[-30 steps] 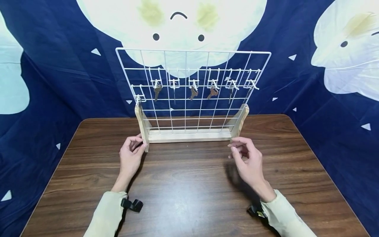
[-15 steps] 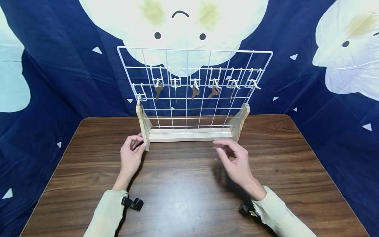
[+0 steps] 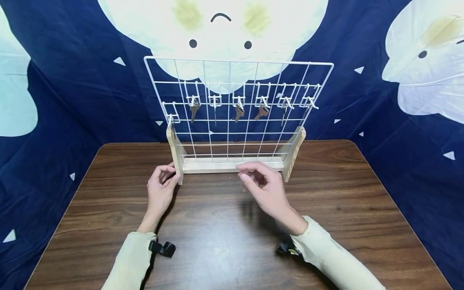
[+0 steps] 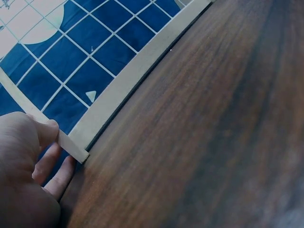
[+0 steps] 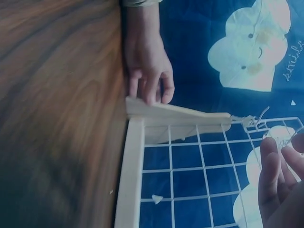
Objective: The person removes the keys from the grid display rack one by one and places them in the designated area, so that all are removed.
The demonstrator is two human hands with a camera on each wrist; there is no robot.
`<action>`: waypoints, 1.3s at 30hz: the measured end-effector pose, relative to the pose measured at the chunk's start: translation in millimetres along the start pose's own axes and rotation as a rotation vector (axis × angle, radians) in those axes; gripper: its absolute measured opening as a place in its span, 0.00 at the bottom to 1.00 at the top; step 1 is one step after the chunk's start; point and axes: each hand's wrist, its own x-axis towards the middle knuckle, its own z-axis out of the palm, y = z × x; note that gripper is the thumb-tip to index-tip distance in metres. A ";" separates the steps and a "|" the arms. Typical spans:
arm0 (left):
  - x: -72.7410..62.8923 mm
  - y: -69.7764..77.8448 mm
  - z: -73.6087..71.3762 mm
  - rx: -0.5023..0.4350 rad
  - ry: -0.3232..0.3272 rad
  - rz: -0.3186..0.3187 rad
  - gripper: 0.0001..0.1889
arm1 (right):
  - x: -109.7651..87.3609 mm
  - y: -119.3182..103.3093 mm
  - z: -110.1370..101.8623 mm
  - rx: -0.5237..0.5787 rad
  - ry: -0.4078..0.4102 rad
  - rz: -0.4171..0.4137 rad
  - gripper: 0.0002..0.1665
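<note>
Left hand (image 3: pixel 160 193) pinched, right hand (image 3: pixel 267 192) loosely curled

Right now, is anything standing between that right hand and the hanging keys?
Nothing visible: the right hand hovers in front of the wire grid, below the keys on its near side. The left hand grips the wooden side post, out of that path.

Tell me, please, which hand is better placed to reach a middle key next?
Probably the right hand: it looks empty and hovers in front of the rack, below the middle keys, while the left hand pinches the rack's wooden side.
</note>
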 end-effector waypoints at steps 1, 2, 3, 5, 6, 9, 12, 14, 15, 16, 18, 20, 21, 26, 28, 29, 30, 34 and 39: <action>0.2 -0.2 -0.1 -0.003 -0.001 0.002 0.12 | 2.8 -1.5 3.1 0.004 -0.002 0.002 0.11; 0.5 -0.4 -0.2 -0.004 -0.001 0.003 0.12 | 5.7 -3.2 6.2 0.007 -0.003 0.003 0.11; 0.7 -0.5 -0.4 -0.004 -0.003 0.003 0.11 | 8.7 -5.0 9.3 0.010 -0.003 0.005 0.11; 1.1 -0.7 -0.8 -0.007 -0.007 0.002 0.11 | 14.6 -7.0 15.5 0.019 -0.004 0.010 0.11; 1.2 -0.6 -1.1 -0.010 -0.007 0.001 0.11 | 17.8 -8.7 18.6 0.023 -0.006 0.011 0.11; 1.0 -0.3 -1.9 -0.016 0.002 -0.001 0.11 | 27.6 -12.3 28.5 0.043 -0.013 0.022 0.11; 0.5 0.0 -2.4 -0.025 0.008 -0.004 0.11 | 35.8 -15.8 38.1 0.074 -0.017 0.046 0.11; 0.5 0.0 -2.5 -0.025 0.006 -0.008 0.11 | 39.8 -17.6 43.8 0.111 -0.015 0.068 0.11; 0.6 0.0 -2.3 -0.024 0.003 -0.009 0.12 | 41.5 -18.9 46.4 0.126 -0.011 0.079 0.11; 0.7 0.0 -2.2 -0.023 0.000 -0.010 0.12 | 43.0 -20.2 48.7 0.139 -0.007 0.091 0.11; 1.0 -0.1 -1.7 -0.020 -0.001 -0.012 0.12 | 45.8 -22.5 53.1 0.157 -0.001 0.115 0.12; 1.0 -0.3 -1.2 -0.019 -0.002 -0.013 0.11 | 49.1 -23.4 57.3 0.162 0.000 0.129 0.12; 1.0 -0.4 -0.9 -0.019 -0.003 -0.013 0.11 | 50.9 -23.7 59.2 0.161 0.000 0.135 0.12; 0.5 -0.6 -0.3 -0.021 -0.005 -0.010 0.11 | 62.5 -22.7 69.5 0.161 -0.020 0.131 0.13; 0.4 -0.4 -0.5 -0.022 -0.003 -0.004 0.11 | 67.6 -22.9 74.3 0.156 -0.024 0.126 0.13; 0.4 -0.3 -0.7 -0.022 -0.002 -0.001 0.11 | 70.2 -22.8 77.1 0.158 -0.027 0.126 0.13; 0.4 -0.4 -1.0 -0.023 -0.002 0.000 0.11 | 72.5 -22.8 79.7 0.154 -0.027 0.125 0.14; -0.2 0.1 -1.7 -0.020 -0.001 0.001 0.11 | 80.3 -21.7 90.4 0.141 -0.029 0.125 0.14; -0.3 0.5 -1.5 -0.017 -0.009 0.002 0.11 | 88.0 -16.8 101.1 0.158 -0.030 0.122 0.15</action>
